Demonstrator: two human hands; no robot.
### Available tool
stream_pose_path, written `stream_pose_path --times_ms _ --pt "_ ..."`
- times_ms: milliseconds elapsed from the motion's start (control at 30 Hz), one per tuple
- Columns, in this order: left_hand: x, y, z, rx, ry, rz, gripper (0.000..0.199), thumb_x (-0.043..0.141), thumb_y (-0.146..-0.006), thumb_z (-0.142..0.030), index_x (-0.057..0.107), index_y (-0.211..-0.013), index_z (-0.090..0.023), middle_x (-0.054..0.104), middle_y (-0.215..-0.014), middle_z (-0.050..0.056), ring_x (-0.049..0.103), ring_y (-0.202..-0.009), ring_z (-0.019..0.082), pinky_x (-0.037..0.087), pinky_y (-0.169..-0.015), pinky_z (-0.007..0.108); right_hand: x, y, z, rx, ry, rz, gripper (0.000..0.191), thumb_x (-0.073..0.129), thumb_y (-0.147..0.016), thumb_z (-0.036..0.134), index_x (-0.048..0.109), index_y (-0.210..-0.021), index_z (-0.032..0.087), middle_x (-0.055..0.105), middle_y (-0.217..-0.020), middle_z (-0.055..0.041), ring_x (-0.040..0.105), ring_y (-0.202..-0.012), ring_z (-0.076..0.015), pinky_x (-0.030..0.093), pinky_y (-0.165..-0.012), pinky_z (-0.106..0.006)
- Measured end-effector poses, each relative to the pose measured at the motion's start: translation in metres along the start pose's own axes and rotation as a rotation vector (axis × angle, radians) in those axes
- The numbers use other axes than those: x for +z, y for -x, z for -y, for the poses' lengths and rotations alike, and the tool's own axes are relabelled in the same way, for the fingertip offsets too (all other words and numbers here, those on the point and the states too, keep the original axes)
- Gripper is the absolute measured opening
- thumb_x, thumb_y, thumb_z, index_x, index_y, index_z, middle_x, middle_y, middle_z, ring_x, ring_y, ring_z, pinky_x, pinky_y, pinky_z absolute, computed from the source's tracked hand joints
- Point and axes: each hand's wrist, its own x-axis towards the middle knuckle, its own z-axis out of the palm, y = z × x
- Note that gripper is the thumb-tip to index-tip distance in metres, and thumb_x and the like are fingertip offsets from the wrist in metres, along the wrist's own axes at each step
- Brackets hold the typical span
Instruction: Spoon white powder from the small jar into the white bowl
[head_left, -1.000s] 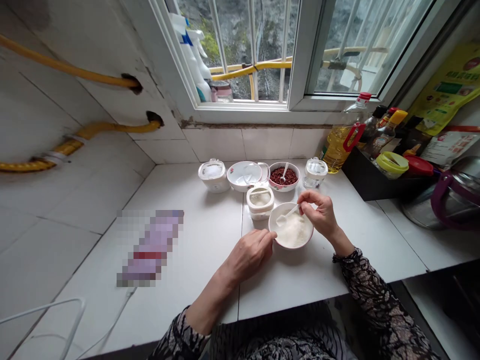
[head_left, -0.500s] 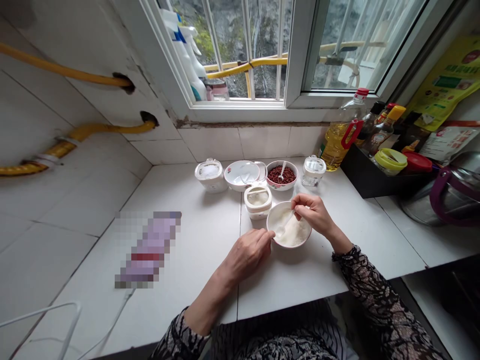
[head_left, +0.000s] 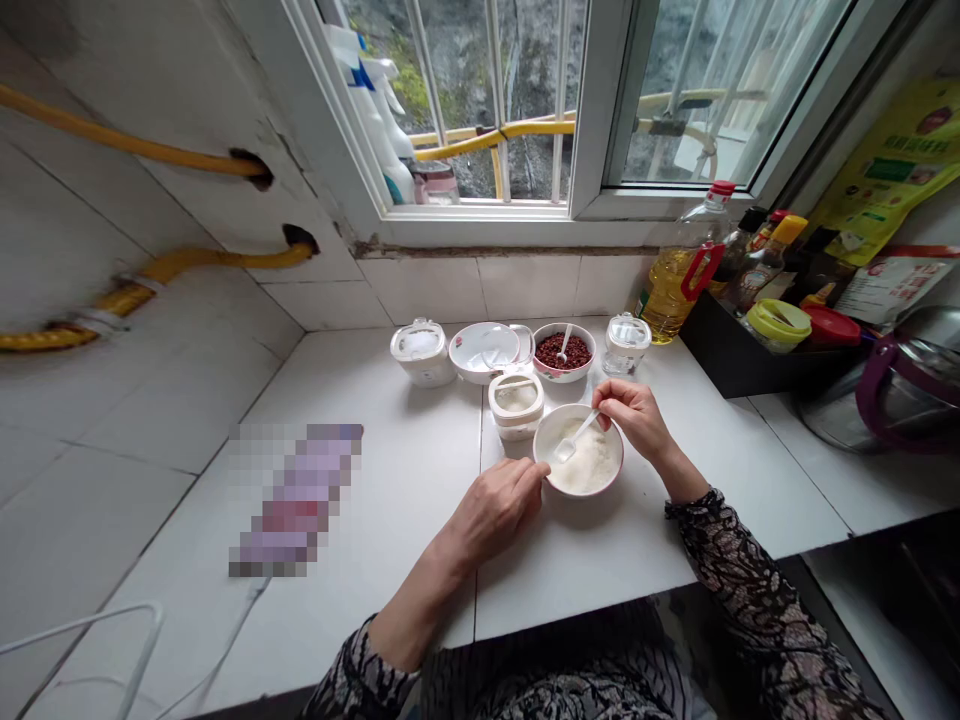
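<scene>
A white ceramic bowl (head_left: pixel 579 452) holding a fine white powder (head_left: pixel 594 462) stands in the middle of the white counter (head_left: pixel 420 520). My right hand (head_left: pixel 634 420) pinches the handle of a white plastic spoon (head_left: pixel 576 437) at the bowl's far right rim, and the spoon's scoop lies just over the powder. My left hand (head_left: pixel 496 510) rests on the counter with curled fingers beside the bowl's near left rim. It holds nothing that I can see.
Behind the bowl stand a lidless white jar (head_left: pixel 516 405), a bowl of red beans (head_left: pixel 564 352) with a spoon, a white dish (head_left: pixel 484 352), and several lidded jars. An oil bottle (head_left: pixel 679 280) and a black tray (head_left: pixel 750 360) of condiments stand at the right.
The spoon's scoop dipped toward the powder and has risen slightly again. My right hand has shifted a little up and right, while my left hand stays nearly still.
</scene>
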Motion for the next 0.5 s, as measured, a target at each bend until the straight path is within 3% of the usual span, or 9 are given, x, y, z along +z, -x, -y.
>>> stream_pose_path --times_ms 233,500 --pt "0.000 -0.001 0.000 -0.005 0.001 0.006 0.020 0.032 -0.099 -0.007 0.050 -0.100 -0.017 0.052 -0.068 -0.001 0.048 -0.058 0.015 0.043 -0.055 0.027 0.001 -0.002 -0.001 0.022 -0.074 -0.014 0.008 0.057 -0.066 0.024 0.062 -0.063 0.018 0.054 -0.047 0.0045 0.047 -0.046 -0.0100 0.040 -0.052 -0.025" --pt "0.001 -0.001 0.000 0.001 -0.011 -0.008 0.020 0.032 -0.100 -0.007 0.050 -0.099 -0.017 0.052 -0.068 -0.001 0.047 -0.057 0.014 0.042 -0.054 0.027 0.011 -0.004 -0.003 -0.023 -0.139 -0.095 0.014 0.063 -0.077 0.032 0.061 -0.082 0.019 0.067 -0.063 0.0008 0.063 -0.062 -0.0147 0.052 -0.069 -0.031"
